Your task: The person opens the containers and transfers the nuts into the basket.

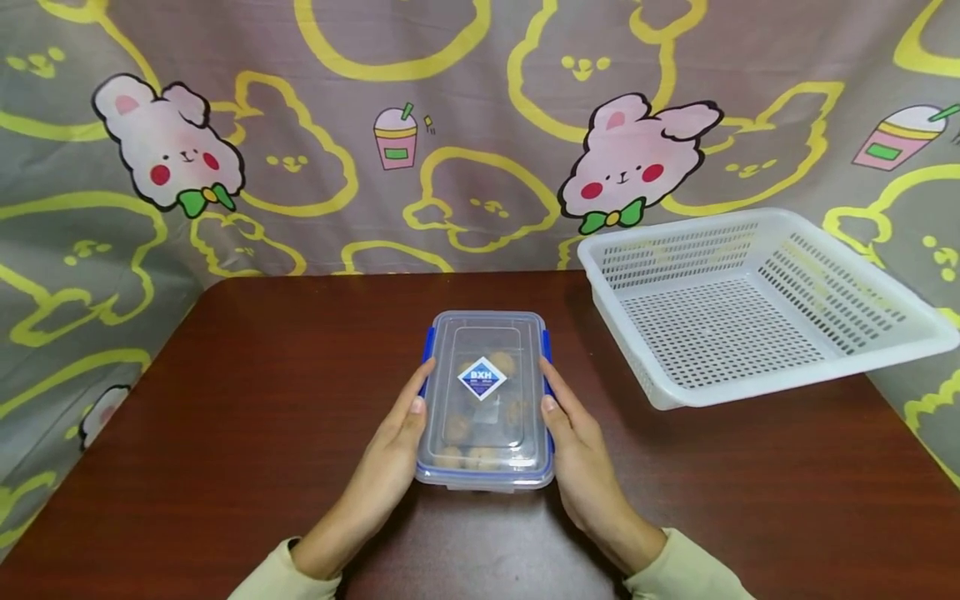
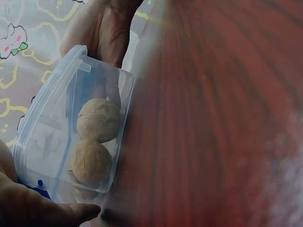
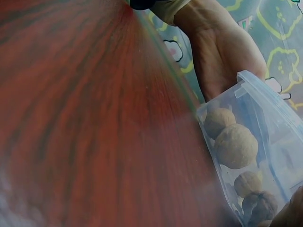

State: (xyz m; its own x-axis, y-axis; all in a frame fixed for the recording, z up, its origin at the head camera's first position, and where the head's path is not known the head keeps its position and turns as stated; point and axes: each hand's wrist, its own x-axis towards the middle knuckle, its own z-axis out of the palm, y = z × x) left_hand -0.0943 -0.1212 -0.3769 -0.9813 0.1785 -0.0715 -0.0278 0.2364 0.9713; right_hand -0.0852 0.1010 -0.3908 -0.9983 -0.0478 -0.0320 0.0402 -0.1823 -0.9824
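Watching from my end, I have both hands on one thing: a clear plastic box (image 1: 486,400) in the middle of the table (image 1: 300,417), its lid (image 1: 486,421) on and its short end toward me. The left hand (image 1: 392,446) grips one long side and the right hand (image 1: 583,450) the other; on each, the fingers lie along the side and the thumb rests by the upper edge, so the box is held between the two. I cannot tell whether its base touches the table. Blue clips (image 1: 546,342) run along both long sides, partly hidden by my fingers, and a blue and white diamond label (image 1: 482,379) sits on the lid. Through the walls I can make out round brown walnuts (image 2: 98,120): the left wrist view shows two plainly with part of another below them, and the right wrist view shows a group of larger and smaller ones. To the right, well apart from the box, a white plastic basket (image 1: 708,329) with slotted walls stands on the table. Behind everything hangs a grey curtain (image 1: 262,125) printed with yellow outlines, rabbits and drinks. Pale sleeves (image 1: 690,571) reach my wrists.
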